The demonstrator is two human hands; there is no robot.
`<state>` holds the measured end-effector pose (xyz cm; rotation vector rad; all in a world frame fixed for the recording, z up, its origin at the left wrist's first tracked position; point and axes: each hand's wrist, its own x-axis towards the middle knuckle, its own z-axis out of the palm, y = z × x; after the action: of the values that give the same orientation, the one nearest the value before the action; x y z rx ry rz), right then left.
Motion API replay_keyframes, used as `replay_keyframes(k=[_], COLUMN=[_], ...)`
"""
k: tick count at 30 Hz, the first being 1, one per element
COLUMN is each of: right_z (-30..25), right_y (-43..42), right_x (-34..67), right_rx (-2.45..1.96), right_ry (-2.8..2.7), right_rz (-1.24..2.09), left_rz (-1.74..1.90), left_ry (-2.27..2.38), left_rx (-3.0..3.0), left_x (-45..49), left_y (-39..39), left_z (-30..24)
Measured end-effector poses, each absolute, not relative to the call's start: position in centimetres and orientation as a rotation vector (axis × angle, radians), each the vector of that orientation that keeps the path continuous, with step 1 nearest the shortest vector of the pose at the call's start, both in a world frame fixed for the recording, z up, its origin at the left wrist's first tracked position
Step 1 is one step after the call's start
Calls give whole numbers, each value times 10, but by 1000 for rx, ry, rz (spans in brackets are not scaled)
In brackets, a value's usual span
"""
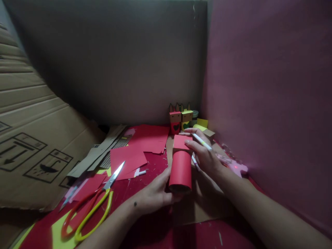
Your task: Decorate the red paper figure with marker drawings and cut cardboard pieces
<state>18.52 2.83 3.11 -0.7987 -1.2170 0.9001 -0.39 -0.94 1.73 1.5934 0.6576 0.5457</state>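
A red paper tube with a small box at its far end, red on top, lies between my hands, its open end toward me. My left hand holds it from the left, thumb along its side and fingers curled beneath the near end. In my right hand a white marker with a yellow-green band is held between the fingers, while the fingertips rest on the box. A second white pen shows just under that hand. Brown cardboard lies below the tube.
Scissors with red and yellow handles lie open at left, near red paper sheets and cardboard strips. Two eared paper figures stand at the back. A pink glue gun sits right, beside a wall; a carton stands left.
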Motion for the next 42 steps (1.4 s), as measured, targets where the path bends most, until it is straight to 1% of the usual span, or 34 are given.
replay_keyframes(k=[6, 13, 21, 25, 27, 29, 33, 35, 38, 42], right_z=[28, 37, 47, 60, 66, 68, 68, 71, 78, 88], right_y=[31, 24, 20, 12, 10, 10, 8, 3, -7, -19], right_x=[185, 182, 187, 191, 194, 197, 203, 205, 207, 206], right_rx=[-798, -941, -918, -892, -864, -817, -689, -698, -775, -711], right_ry=[-1211, -1281, -1309, -1285, -1218, -1142, -1066, -1079, -1104, -1108], right_rz=[899, 895, 853, 867, 826, 827, 905, 854, 720, 735], left_rz=[620, 723, 665, 640, 757, 906, 1139, 1197, 1170, 1091], left_ry=[653, 700, 655, 1013, 1161, 1207, 1165, 1151, 1108, 990], left_rx=[1606, 1666, 1763, 1886, 1843, 1802, 1772, 1822, 1916, 1896], left_x=[1, 10, -1, -19, -24, -24, -12, -3, 6, 11], left_y=[-10, -13, -14, 1, 7, 12, 20, 26, 35, 40], left_z=[6, 0, 17, 21, 28, 37, 62, 73, 85, 85])
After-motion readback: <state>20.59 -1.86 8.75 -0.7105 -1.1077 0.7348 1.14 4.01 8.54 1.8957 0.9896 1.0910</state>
